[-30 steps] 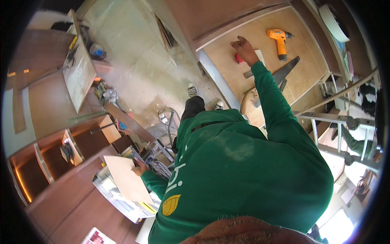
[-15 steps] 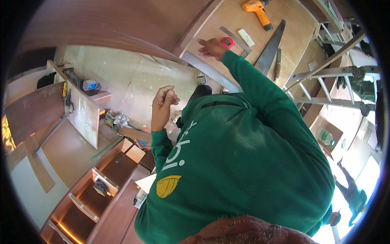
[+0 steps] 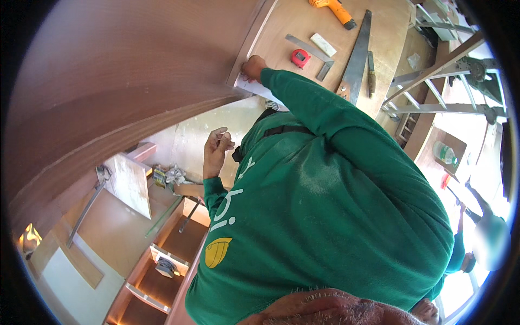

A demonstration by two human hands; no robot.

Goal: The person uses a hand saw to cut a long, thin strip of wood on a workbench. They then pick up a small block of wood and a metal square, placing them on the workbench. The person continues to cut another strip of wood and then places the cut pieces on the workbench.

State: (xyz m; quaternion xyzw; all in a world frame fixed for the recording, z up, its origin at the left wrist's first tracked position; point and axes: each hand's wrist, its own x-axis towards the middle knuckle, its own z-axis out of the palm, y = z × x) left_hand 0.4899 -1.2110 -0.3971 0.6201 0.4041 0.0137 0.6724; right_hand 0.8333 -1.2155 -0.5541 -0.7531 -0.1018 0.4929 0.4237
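Note:
My right hand [image 3: 254, 69] is at the near corner of the workbench [image 3: 281, 49], its fingers bent over the pale edge of a large brown wooden panel [image 3: 146, 59]. Part of those fingers is hidden. My left hand [image 3: 216, 150] is raised in front of my body, its fingers loosely bent and nothing visible in them. Close to my right hand on the bench lie a red tape measure [image 3: 300, 58], a metal try square [image 3: 309, 46] and a small whitish block [image 3: 323, 44]. A handsaw [image 3: 357, 59] and a chisel-like tool [image 3: 371, 76] lie farther right.
An orange drill [image 3: 338, 12] rests at the bench's far side. Aluminium ladders [image 3: 439, 108] stand to the right, with a plastic bottle [image 3: 445, 153] beneath. Another person [image 3: 487, 238] is far right. At lower left are an open cabinet carcass [image 3: 168, 271] and boards [image 3: 76, 252].
My right hand has come left and down from beside the tape measure to the panel's edge, its fingers now bent. The view has shifted, and the brown panel fills more of it.

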